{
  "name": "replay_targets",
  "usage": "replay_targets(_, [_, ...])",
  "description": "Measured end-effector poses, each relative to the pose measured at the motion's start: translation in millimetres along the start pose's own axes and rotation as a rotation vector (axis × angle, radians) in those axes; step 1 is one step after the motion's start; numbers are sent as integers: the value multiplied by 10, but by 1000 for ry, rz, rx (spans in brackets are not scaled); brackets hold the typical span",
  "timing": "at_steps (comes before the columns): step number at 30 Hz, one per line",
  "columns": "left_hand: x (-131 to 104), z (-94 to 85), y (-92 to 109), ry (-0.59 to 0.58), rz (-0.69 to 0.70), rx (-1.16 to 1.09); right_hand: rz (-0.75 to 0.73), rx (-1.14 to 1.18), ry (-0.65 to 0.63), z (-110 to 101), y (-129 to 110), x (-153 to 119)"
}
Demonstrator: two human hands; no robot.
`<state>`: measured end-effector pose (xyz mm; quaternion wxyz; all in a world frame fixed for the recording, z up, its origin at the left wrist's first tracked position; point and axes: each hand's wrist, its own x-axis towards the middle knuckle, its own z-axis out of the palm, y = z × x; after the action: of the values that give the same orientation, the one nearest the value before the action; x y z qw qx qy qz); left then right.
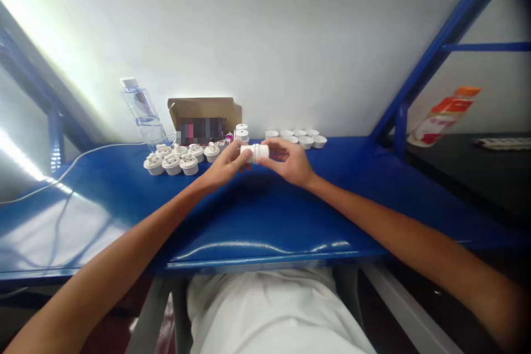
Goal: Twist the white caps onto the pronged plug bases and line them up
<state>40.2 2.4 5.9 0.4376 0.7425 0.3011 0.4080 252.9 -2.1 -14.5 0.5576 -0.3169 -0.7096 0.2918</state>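
My left hand (230, 165) and my right hand (292, 161) hold a white plastic cylinder (255, 152) between them, just above the blue table. The cylinder lies sideways, with a ridge round its middle, and each hand pinches one end with thumb and fingers. Left of my left hand stand several round white plug-like units (189, 162) with prongs or small parts on top. Several white plastic cups (306, 141) are grouped behind my right hand. A small stack of white round pieces (241, 133) stands behind the cylinder, partly hidden by my left hand.
An open cardboard box (203, 105) with blurred contents stands against the wall. A clear water bottle (145, 113) is at its left, near a white cable (78, 157). Blue frame bars (431, 44) rise at both sides. An orange-capped bottle (446, 116) stands on a dark surface at right.
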Motion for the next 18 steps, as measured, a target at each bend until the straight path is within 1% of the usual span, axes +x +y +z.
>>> replay_targets(2, [-2,-11,15,-14,38,40,-24,17,-21,-18,-5,12])
replay_targets(4, [0,-20,21,-28,85,77,-12,47,-32,-28,-16,26])
replay_targets(9, [2,-31,1,-15,226,229,173,143,-23,-20,-26,61])
replay_targets(12, [1,-24,-14,4,242,270,241,209,-47,-25,-9,82])
replay_targets(15, [5,-11,0,34,238,240,290,252,-70,-28,12,95])
replay_targets(16, [7,-7,14,47,223,201,277,246,-58,-24,14,95])
replay_targets(18, [10,-4,52,81,159,67,196,198,-15,-4,7,84])
